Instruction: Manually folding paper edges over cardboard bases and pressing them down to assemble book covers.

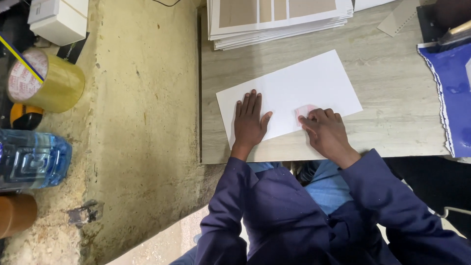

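left hand: bare, no glove/ring seen | right hand: bare | sleeves: long, dark navy, cuffs at wrists | under-layer: light blue, 6 o'clock of the hands, probably shirt or trousers, can't tell

A plain white sheet lies on the pale grey wood-grain worktop, a small pink patch showing at its five o'clock. At three o'clock, a blue bag; at nine, yellowish tape roll, clear blue bottle.
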